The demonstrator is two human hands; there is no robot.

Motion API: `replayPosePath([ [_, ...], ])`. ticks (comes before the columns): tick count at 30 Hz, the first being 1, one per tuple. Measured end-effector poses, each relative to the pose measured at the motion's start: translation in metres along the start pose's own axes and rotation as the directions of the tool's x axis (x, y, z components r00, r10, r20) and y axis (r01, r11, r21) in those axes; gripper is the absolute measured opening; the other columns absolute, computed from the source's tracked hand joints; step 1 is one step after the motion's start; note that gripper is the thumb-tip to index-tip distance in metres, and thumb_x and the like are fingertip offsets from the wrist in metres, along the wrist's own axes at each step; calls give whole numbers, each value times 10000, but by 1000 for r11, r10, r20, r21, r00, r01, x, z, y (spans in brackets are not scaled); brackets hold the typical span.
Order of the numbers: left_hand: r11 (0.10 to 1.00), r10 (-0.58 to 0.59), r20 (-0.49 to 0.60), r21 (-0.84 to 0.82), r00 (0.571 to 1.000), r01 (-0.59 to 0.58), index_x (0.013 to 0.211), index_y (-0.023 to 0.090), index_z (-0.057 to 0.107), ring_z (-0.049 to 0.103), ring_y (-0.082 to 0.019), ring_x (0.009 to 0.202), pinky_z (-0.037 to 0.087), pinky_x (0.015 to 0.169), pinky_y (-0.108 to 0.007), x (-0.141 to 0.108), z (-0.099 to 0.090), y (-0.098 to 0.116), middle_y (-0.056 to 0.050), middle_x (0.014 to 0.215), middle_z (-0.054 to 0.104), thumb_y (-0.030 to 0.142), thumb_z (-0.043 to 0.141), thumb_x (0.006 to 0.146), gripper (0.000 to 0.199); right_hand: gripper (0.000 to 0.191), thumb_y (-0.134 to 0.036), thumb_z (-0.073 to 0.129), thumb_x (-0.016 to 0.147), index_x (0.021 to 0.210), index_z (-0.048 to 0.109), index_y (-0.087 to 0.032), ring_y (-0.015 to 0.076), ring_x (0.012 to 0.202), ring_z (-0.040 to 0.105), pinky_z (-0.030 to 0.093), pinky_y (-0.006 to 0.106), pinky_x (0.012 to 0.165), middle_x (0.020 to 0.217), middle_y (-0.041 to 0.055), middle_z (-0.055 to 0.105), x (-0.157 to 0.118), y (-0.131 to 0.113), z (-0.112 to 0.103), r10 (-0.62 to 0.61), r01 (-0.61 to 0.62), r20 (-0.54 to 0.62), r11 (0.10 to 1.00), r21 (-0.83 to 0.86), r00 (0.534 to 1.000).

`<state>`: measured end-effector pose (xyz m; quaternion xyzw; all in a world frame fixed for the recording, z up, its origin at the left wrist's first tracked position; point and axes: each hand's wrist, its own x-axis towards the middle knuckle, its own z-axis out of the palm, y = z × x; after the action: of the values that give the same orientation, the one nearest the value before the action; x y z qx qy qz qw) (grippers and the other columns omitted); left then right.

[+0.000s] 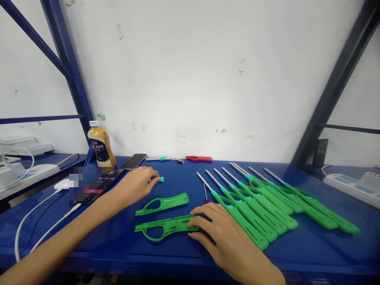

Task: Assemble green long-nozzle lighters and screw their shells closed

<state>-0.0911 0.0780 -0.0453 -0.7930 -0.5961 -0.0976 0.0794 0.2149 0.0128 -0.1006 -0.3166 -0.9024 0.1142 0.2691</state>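
Two green half shells lie open side up on the blue table, the upper one (pixel 168 203) behind the lower one (pixel 166 227). My right hand (pixel 221 233) has its fingertips on the right end of the lower shell. Beyond the upper shell, my left hand (pixel 141 183) is pinched at a small teal piece (pixel 161 179), partly hidden by the fingers. Several green lighters (pixel 252 213) with metal tubes lie in a slanted row at the right. A red-handled screwdriver (pixel 206 194) is between my right hand and the row.
At the back are a red casing (pixel 198 158), a metal rod with a teal part (pixel 162 158) and a dark phone (pixel 134 161). On the left stand a yellow drink bottle (pixel 101 145), a phone showing a timer (pixel 102 184) and white cables (pixel 25 221). Blue posts frame the table.
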Motion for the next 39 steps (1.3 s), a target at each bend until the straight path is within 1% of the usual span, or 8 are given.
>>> replayPosePath([
  [4, 995, -18, 58, 95, 998, 12, 1307, 181, 660, 702, -258, 1111, 613, 942, -472, 69, -2, -25, -105, 1321, 679, 361, 685, 1042, 321, 107, -225, 640, 1063, 1113, 686, -308, 228, 1171, 647, 435, 489, 1160, 1229, -7, 696, 0, 0, 1, 5, -5, -4, 1000, 8, 1000],
  [9, 987, -67, 113, 154, 991, 49, 1348, 180, 638, 695, -272, 1136, 611, 948, -486, 129, 20, -49, -112, 1355, 660, 362, 693, 1036, 365, 92, -242, 633, 1070, 1123, 674, -306, 217, 1166, 644, 430, 478, 1163, 1236, -16, 689, -1, 1, 1, 10, -10, -2, 1000, 5, 1000],
  [15, 983, -40, 157, 186, 987, 10, 1350, 181, 637, 696, -270, 1131, 613, 944, -484, 137, 37, -59, -112, 1354, 660, 363, 692, 1037, 366, 92, -243, 635, 1068, 1130, 682, -292, 229, 1159, 656, 440, 482, 1160, 1220, -7, 699, -1, 0, -1, 3, -3, -8, 1000, -15, 1000],
  [24, 974, 39, 160, 216, 986, -73, 1340, 180, 642, 701, -264, 1115, 617, 933, -474, 121, 27, -52, -109, 1337, 668, 361, 693, 1037, 356, 132, -194, 612, 1071, 1134, 682, -286, 228, 1156, 661, 440, 474, 1163, 1215, -6, 711, -1, 2, 1, -22, 22, -18, 999, -32, 1000],
  [28, 971, 85, 86, 215, 993, -102, 1334, 176, 642, 702, -263, 1109, 616, 932, -476, 102, 0, -43, -107, 1329, 670, 361, 693, 1037, 354, 145, -173, 606, 1071, 1122, 683, -285, 216, 1160, 654, 447, 455, 1154, 1223, -12, 707, -2, 2, 0, -18, 18, -17, 1000, -20, 1000],
  [31, 971, 140, 11, 194, 990, -139, 1308, 170, 642, 701, -255, 1076, 601, 933, -466, 68, -29, -36, -101, 1264, 688, 350, 653, 1052, 314, 154, -168, 620, 1064, 1122, 693, -290, 207, 1143, 659, 457, 436, 1140, 1215, -16, 711, -2, 3, -1, -16, 16, -17, 1000, -6, 1000],
  [35, 974, 185, -70, 148, 980, -173, 1276, 198, 670, 711, -283, 1031, 590, 879, -410, -7, -54, -21, -117, 1132, 727, 350, 470, 1067, 327, 134, -193, 634, 1063, 1113, 710, -291, 206, 1152, 669, 470, 423, 1127, 1210, -10, 723, -3, 4, 0, -25, 26, -42, 1000, 14, 999],
  [39, 981, 195, -205, 31, 959, -193, 1290, 333, 704, 734, -268, 1045, 617, 907, -387, -95, -37, -10, -61, 1176, 751, 449, 489, 1068, 330, 103, -245, 640, 1068, 1098, 722, -298, 228, 1172, 674, 500, 426, 1086, 1205, 3, 736, -4, 6, 1, -18, 20, -49, 999, 38, 999],
])
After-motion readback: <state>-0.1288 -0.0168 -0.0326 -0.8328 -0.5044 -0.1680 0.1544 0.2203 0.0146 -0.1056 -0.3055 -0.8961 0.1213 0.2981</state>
